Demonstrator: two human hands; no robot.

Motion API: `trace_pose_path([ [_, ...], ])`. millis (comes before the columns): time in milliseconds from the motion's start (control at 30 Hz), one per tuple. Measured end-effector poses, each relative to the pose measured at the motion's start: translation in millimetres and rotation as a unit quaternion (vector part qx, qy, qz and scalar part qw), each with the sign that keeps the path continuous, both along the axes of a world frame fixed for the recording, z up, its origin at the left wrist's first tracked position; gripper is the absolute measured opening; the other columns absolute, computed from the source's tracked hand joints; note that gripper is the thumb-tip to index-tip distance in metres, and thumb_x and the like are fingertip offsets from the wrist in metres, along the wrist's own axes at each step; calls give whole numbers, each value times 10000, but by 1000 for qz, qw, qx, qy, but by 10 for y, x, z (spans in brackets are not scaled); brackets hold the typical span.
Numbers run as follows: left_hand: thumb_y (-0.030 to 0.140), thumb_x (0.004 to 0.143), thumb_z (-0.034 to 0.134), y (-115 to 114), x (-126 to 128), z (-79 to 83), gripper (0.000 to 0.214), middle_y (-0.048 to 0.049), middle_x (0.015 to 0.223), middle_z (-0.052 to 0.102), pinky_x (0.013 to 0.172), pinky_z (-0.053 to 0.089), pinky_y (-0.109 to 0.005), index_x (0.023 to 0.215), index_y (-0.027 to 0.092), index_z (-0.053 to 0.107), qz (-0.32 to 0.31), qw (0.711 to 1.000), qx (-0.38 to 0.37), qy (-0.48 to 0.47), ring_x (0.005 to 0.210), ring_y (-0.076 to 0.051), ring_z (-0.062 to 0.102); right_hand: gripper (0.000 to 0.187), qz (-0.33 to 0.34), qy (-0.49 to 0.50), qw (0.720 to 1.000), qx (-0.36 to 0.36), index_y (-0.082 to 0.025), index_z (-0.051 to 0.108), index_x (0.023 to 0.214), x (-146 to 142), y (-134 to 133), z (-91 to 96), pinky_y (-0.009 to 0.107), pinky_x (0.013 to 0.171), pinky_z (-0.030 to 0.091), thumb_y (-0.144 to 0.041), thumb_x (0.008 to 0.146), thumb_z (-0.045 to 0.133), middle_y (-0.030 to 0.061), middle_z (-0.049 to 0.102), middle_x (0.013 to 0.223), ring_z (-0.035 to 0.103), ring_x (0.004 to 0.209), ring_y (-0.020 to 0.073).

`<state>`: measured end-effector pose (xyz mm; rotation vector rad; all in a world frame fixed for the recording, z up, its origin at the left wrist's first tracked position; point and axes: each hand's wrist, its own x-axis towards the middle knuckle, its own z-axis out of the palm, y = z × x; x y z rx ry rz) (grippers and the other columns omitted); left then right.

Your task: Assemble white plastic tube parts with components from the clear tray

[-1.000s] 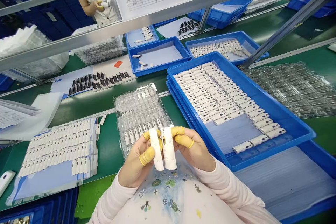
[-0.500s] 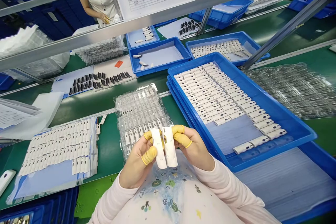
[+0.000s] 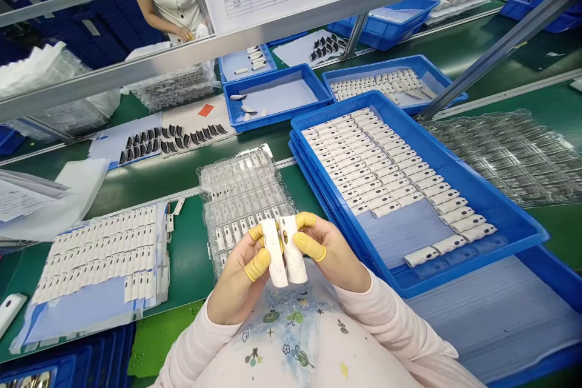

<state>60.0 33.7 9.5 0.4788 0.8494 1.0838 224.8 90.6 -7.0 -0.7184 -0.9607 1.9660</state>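
White strips [image 3: 275,253] pinched above blister tray [image 3: 245,194]

My left hand [image 3: 236,273] and right hand [image 3: 330,248] each hold one strip between yellow finger cots [image 3: 257,264]. Long axes point away from me, the strips just beside each other over the tray's near end, blue tote [image 3: 464,163] to my right.

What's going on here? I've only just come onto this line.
A person in yellow finger cots holds a long white part in the left hand and another in the right hand, close together at chest height. To the right, a blue tray holds rows of similar parts. A clear plastic tray of parts lies just beyond the hands.
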Motion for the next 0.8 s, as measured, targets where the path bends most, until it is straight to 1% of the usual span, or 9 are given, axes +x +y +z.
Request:
trace_pose_path([
  [133,390,823,772,2,-3,1,522,-113,1143,733,953,530,-398,1295,213,638,6,1000,-4,-2,1072,-277,686,383,1,5,1000,-12,-187,601,813,-6,7,-16,219,566,502,-494,754,821,-30,637,702,590,583,99],
  [300,389,810,786,0,-1,15,520,-112,1124,739,937,538,-387,1275,205,642,6,1000,-10,-2,1039,-270,700,434,16,17,999,-45,-182,573,797,-2,5,-12,208,539,456,-522,726,833,-33,631,692,561,557,91],
  [467,381,840,754,-2,2,-15,426,-79,1018,749,874,548,-355,1222,222,656,20,1000,8,8,918,-226,717,423,27,35,998,-51,-180,583,835,-1,0,-5,205,546,444,-504,734,835,-27,643,716,569,577,93],
  [533,394,836,756,-27,-20,-46,410,-55,945,747,827,550,-335,1203,241,660,23,998,51,18,831,-203,713,415,22,38,998,-44,-180,586,848,-7,1,-6,202,545,438,-500,745,830,-24,649,720,566,577,91],
  [567,391,830,762,-44,-40,-57,407,-54,945,747,814,549,-334,1198,248,663,18,996,86,28,807,-199,709,410,20,40,998,-44,-182,585,851,-11,3,-6,199,535,429,-501,753,824,-29,643,704,555,563,88],
  [633,331,844,754,-74,-97,-50,366,-81,1075,752,848,542,-352,1194,265,668,-14,983,171,68,864,-213,717,407,18,46,998,-48,-187,577,847,-21,11,-5,194,514,411,-509,764,813,-43,621,663,530,529,82],
  [733,153,880,690,-75,-195,61,377,-105,1370,665,1018,475,-398,1230,291,668,-98,938,283,173,1171,-267,666,413,-2,35,998,-50,-186,581,841,-29,35,-2,195,535,425,-501,743,830,-43,618,674,535,551,83],
  [767,116,889,662,-60,-222,116,409,-101,1396,651,1045,457,-400,1256,295,661,-135,921,304,205,1220,-274,645,415,-14,28,998,-51,-186,585,840,-26,45,0,196,539,430,-500,735,836,-42,617,680,535,559,85],
  [800,97,897,638,-42,-243,170,434,-101,1377,666,1043,458,-395,1283,293,653,-178,903,315,233,1220,-278,649,419,-27,24,998,-56,-188,589,841,-19,57,3,196,535,431,-501,725,842,-43,612,679,529,558,85],
])
